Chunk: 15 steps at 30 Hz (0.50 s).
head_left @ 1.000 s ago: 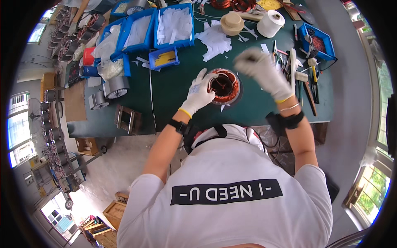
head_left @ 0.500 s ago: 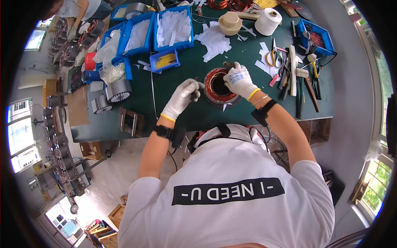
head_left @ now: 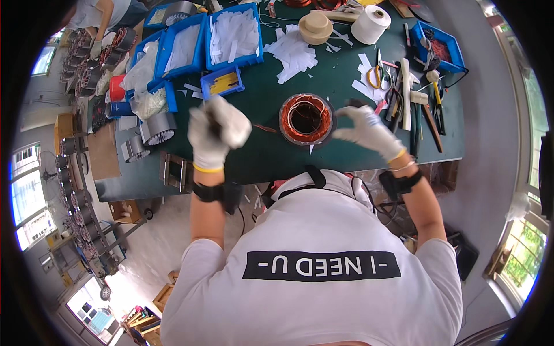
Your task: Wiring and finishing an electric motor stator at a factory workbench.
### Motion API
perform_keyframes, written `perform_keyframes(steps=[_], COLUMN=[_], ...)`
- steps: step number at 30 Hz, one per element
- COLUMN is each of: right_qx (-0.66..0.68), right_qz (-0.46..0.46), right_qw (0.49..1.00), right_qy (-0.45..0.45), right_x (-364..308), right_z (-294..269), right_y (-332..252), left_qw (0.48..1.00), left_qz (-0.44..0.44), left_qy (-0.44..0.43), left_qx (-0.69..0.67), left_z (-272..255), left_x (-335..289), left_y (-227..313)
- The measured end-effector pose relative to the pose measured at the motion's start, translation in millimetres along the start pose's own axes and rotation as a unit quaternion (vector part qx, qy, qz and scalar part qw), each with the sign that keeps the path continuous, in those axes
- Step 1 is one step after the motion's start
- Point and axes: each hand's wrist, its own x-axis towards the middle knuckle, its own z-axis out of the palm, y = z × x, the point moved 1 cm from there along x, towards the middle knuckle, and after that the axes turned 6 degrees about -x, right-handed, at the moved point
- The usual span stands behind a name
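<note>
A round motor stator (head_left: 325,122) with reddish copper windings sits on the green table in front of me, its dark bore facing up. White cord crosses its top winding. My right hand (head_left: 370,131), in a white glove with dark fingertips, is just right of the stator, thumb and fingers spread with nothing between them. My left hand (head_left: 218,131), gloved alike, is well left of the stator, near the small blue tray (head_left: 238,87) of yellow strips. Motion smears its fingers, so any held thing cannot be made out. A thin reddish strip (head_left: 264,128) shows between left hand and stator.
Blue bins (head_left: 259,56) of white paper strips stand at the back left. Grey stator cores (head_left: 158,130) and a metal frame (head_left: 175,172) lie left. Scissors (head_left: 376,78), a mallet (head_left: 419,98) and other hand tools lie right. A white thread cone (head_left: 370,26) stands behind. Another person works far left.
My left hand has swung left, away from the stator. My right hand has come off the stator's top to its right side and opened, so the windings show fully.
</note>
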Motion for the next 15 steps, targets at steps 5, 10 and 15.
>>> perform_keyframes(steps=[5,10,15], right_qx=[-0.144,0.085,0.600], right_qz=[0.133,0.096,0.123], right_qw=[0.980,0.991,0.785], right_qy=[-0.015,-0.043,0.092], right_x=[21,0,-66], right_z=[94,43,-6], right_y=[-27,-11,8], left_qw=[0.629,0.568,0.590], left_qz=[-0.059,-0.194,-0.117], left_qy=[0.025,-0.105,0.017], left_qx=[0.775,0.793,0.799], left_z=[-42,-65,-73], left_x=[63,44,39], left_y=[-20,-132,-152])
